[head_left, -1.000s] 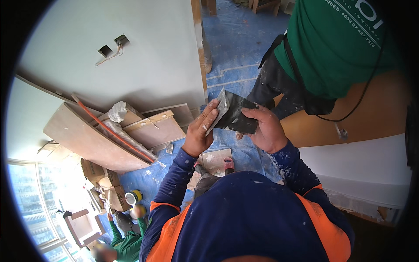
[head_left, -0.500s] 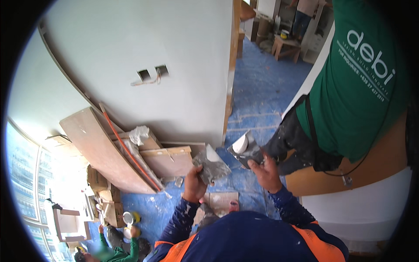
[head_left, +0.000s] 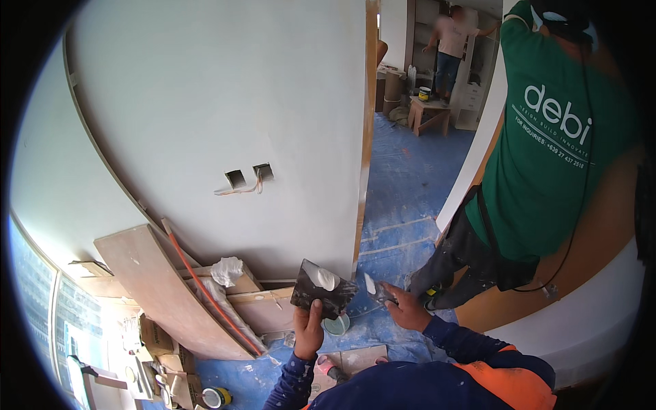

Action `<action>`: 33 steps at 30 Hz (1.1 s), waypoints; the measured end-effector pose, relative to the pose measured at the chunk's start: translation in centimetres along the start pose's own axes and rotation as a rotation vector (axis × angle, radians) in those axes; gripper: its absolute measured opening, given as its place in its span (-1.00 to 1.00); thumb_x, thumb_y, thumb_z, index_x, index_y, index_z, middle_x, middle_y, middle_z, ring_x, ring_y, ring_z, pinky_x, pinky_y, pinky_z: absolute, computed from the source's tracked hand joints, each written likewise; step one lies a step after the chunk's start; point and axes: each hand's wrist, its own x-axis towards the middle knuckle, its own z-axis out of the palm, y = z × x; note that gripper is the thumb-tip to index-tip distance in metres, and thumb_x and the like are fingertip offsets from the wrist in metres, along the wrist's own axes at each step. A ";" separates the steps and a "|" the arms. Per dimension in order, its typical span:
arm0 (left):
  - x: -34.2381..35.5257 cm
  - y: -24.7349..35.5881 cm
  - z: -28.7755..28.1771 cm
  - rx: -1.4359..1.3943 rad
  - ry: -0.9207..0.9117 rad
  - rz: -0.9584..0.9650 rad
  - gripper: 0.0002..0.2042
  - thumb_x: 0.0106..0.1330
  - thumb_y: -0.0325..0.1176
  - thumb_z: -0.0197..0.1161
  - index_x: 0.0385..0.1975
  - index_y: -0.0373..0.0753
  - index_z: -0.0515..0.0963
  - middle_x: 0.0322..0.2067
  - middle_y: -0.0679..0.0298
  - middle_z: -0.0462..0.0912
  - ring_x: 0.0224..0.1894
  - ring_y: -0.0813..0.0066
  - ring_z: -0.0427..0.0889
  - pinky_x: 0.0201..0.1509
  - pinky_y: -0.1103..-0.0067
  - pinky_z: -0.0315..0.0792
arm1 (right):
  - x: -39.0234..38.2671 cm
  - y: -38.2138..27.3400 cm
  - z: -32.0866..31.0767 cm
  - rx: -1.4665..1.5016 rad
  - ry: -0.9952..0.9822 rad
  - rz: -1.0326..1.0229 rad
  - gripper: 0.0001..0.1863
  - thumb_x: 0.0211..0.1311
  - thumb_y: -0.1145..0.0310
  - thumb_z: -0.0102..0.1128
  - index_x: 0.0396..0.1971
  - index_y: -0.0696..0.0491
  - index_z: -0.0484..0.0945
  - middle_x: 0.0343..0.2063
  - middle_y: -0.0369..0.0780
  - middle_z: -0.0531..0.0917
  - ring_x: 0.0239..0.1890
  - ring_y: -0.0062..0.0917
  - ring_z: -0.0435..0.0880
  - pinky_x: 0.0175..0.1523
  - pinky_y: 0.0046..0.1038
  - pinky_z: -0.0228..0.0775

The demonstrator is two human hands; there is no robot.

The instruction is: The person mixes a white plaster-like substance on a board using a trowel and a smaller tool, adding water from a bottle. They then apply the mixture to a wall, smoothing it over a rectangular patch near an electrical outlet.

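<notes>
Plaster hawk [head_left: 321,295] with a white putty dab [head_left: 321,277] sits clamped in the left hand [head_left: 309,331]. Just right, the right hand [head_left: 406,311] grips a putty knife [head_left: 374,288].

Two wall box cut-outs [head_left: 249,176]; one dark board [head_left: 321,290]; one putty knife [head_left: 374,288]

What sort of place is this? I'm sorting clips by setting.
Likely a room under renovation. The floor is covered in blue sheeting, bare wires hang from open wall boxes, boards lean on the wall, and the left hand holds a plaster board.
</notes>
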 end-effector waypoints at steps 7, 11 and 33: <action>0.8 -0.7 -5.3 0.782 -0.483 0.611 -0.19 -0.01 -0.81 0.17 0.37 -0.12 0.36 0.37 -0.06 0.38 0.37 -0.11 0.42 0.33 0.24 0.46 | 3.2 -4.1 3.5 1.436 -0.194 0.512 -0.68 0.39 0.43 0.08 0.10 0.15 0.51 -0.15 -0.16 0.74 -0.20 -0.44 0.77 -0.29 -0.33 0.60; 0.9 -1.2 -7.5 0.924 -0.577 0.504 -0.21 -0.06 -0.77 0.19 0.33 -0.14 0.41 0.39 -0.03 0.35 0.40 -0.04 0.39 0.35 0.27 0.45 | 4.4 -4.8 4.2 1.447 -0.196 0.518 -0.65 0.41 0.41 0.07 0.14 0.14 0.49 -0.13 -0.17 0.73 -0.18 -0.44 0.77 -0.31 -0.35 0.60; 10.3 0.8 -1.7 -0.330 0.049 -0.272 -0.66 0.52 -0.46 -0.02 0.25 -0.30 0.36 0.07 0.16 0.59 0.03 0.36 0.65 0.13 0.47 0.55 | 11.1 -0.8 -0.3 -0.321 -0.237 -0.286 -0.20 0.18 0.71 0.04 0.48 0.06 0.15 0.21 0.06 0.42 0.28 -0.02 0.44 0.43 -0.19 0.29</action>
